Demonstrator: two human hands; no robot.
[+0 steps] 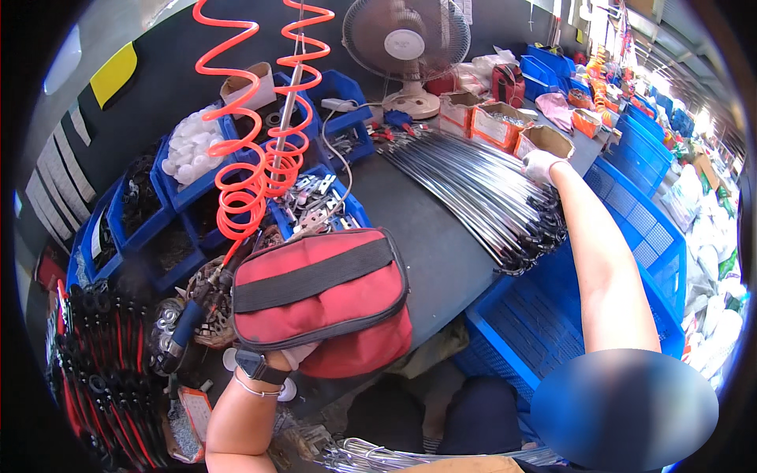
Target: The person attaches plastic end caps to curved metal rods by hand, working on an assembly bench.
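Observation:
A red zippered bag (323, 315) with a black strap across its lid stands at the near middle of the bench. My left hand (298, 355) reaches in under the edge of its lid, against the red cloth; the bag hides the fingers. A dark watch and a bracelet are on that wrist. Farther off on the right, my right hand (542, 164), in a whitish glove, is at the edge of a fanned pile of thin metal rods (465, 185), beside an open carton (546, 142). Its fingers look curled; what they hold, if anything, is too small to tell.
Red coiled hoses (244, 197) hang above blue bins (359, 209) of metal clips and white plastic parts (193, 150). A fan (406, 47) stands at the back. Blue crates (512, 323) border the bench's right side. Black-and-red parts (102, 378) lie at left.

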